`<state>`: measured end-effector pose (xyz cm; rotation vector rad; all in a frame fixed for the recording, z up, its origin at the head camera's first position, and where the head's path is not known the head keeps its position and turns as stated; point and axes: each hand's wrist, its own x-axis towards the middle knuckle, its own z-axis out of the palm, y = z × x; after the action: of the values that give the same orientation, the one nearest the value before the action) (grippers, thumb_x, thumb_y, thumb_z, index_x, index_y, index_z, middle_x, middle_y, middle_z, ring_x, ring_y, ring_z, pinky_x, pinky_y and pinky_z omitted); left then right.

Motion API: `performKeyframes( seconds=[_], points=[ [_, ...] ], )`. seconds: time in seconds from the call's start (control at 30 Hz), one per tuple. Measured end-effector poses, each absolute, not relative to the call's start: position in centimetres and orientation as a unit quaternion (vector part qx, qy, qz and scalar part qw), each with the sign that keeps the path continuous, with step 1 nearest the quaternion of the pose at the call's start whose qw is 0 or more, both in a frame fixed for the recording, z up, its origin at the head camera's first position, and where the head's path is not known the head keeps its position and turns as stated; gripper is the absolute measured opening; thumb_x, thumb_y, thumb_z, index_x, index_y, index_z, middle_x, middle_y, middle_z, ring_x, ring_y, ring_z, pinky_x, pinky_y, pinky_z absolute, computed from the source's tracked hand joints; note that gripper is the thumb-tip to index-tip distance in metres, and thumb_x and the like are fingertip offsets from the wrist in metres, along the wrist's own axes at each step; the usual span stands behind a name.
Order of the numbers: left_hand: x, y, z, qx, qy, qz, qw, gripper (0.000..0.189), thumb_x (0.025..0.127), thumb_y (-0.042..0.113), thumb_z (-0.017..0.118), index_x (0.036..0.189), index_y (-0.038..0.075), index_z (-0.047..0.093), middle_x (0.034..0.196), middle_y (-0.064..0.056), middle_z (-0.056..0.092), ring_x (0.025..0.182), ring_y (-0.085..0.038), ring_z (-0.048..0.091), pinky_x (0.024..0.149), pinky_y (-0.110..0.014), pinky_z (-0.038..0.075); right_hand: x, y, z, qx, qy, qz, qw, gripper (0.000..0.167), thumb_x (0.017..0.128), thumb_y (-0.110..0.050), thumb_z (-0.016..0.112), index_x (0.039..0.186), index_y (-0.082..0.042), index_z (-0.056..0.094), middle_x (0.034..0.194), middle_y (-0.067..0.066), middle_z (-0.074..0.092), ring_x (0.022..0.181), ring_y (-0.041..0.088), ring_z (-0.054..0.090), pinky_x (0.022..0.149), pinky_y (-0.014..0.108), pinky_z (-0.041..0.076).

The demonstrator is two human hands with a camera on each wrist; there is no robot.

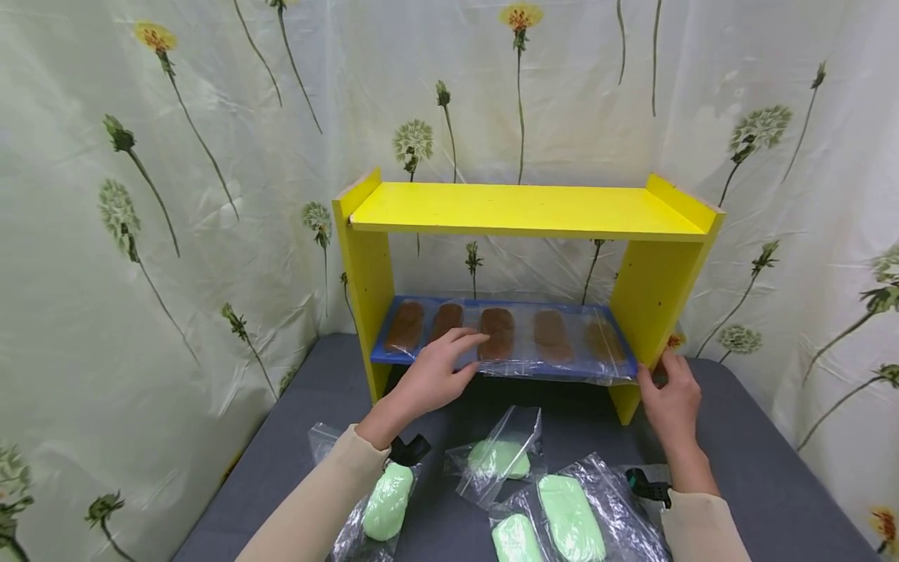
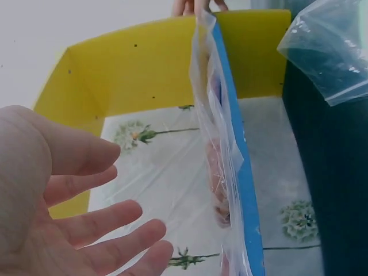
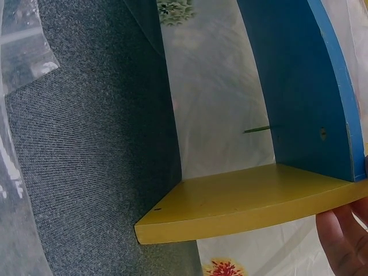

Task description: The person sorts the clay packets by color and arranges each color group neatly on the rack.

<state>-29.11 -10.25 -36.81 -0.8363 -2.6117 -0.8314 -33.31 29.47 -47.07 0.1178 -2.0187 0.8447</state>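
A small yellow shelf unit (image 1: 527, 209) stands on the table, with a blue lower shelf (image 1: 382, 353) across it. Brown oblong bars (image 1: 497, 334) in clear plastic bags lie in a row on that blue shelf. My left hand (image 1: 438, 373) hovers in front of the row, fingers spread and slightly bent, holding nothing. In the left wrist view its fingers (image 2: 109, 221) are apart from the bagged bars. My right hand (image 1: 670, 398) grips the unit's right side panel (image 1: 656, 289), thumb at the front edge. The right wrist view shows fingers (image 3: 339, 238) against the panel's outer face.
Light green oblong pieces in clear bags lie on the dark grey table: one (image 1: 389, 502) at left, one (image 1: 499, 459) in the middle, two nearer the right, including a larger one (image 1: 572, 517). A flower-printed curtain (image 1: 232, 94) hangs behind and beside the table.
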Motion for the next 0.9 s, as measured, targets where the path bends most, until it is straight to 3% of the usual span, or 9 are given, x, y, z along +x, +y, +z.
performKeyframes(
  seconds=[0.3, 0.43, 0.6, 0.83, 0.9],
  points=[
    [-26.5, -13.2, -37.5, -0.316, -0.902, -0.279, 0.088, 0.045, 0.098, 0.018, 0.069, 0.142, 0.018, 0.06, 0.125, -0.002, 0.06, 0.104, -0.02, 0.062, 0.081, -0.035, 0.054, -33.2, 29.4, -47.2, 0.045, -0.82, 0.342, 0.456, 0.023, 0.088, -0.005, 0.073, 0.108, 0.001, 0.064, 0.092, 0.02, 0.059, 0.08, 0.033, 0.059, 0.064, 0.02, 0.037],
    [-25.7, -15.0, -38.4, -0.335, -0.902, -0.271, 0.028, 0.043, 0.095, 0.015, 0.072, 0.136, 0.023, 0.064, 0.113, 0.007, 0.06, 0.088, -0.013, 0.061, 0.071, -0.027, 0.052, -33.2, 29.4, -47.0, 0.049, -0.82, 0.343, 0.455, 0.025, 0.088, -0.005, 0.073, 0.111, 0.001, 0.064, 0.093, 0.02, 0.059, 0.08, 0.032, 0.06, 0.065, 0.018, 0.036],
    [-25.4, -17.0, -40.0, -0.348, -0.897, -0.265, -0.064, 0.041, 0.093, 0.008, 0.072, 0.13, 0.024, 0.068, 0.104, 0.011, 0.061, 0.075, -0.007, 0.057, 0.069, -0.025, 0.051, -33.2, 29.5, -46.8, 0.05, -0.818, 0.348, 0.456, 0.027, 0.089, -0.006, 0.073, 0.114, 0.0, 0.065, 0.093, 0.02, 0.059, 0.082, 0.033, 0.06, 0.066, 0.015, 0.036],
    [-24.0, -18.6, -42.4, -0.295, -0.905, -0.269, -0.147, 0.044, 0.09, 0.011, 0.076, 0.132, 0.019, 0.068, 0.072, 0.008, 0.057, 0.059, -0.007, 0.051, 0.057, -0.025, 0.044, -33.2, 29.4, -46.9, 0.043, -0.823, 0.347, 0.448, 0.03, 0.089, -0.006, 0.073, 0.117, -0.001, 0.065, 0.094, 0.02, 0.059, 0.082, 0.033, 0.06, 0.066, 0.011, 0.034],
    [-23.6, -19.1, -43.0, -0.276, -0.907, -0.271, -0.165, 0.045, 0.089, 0.011, 0.077, 0.133, 0.017, 0.068, 0.06, 0.008, 0.049, 0.05, -0.007, 0.042, 0.052, -0.025, 0.039, -33.1, 29.3, -46.9, 0.043, -0.822, 0.348, 0.448, 0.029, 0.089, -0.007, 0.073, 0.117, -0.001, 0.065, 0.094, 0.02, 0.059, 0.082, 0.033, 0.06, 0.066, 0.01, 0.034]
  ],
)
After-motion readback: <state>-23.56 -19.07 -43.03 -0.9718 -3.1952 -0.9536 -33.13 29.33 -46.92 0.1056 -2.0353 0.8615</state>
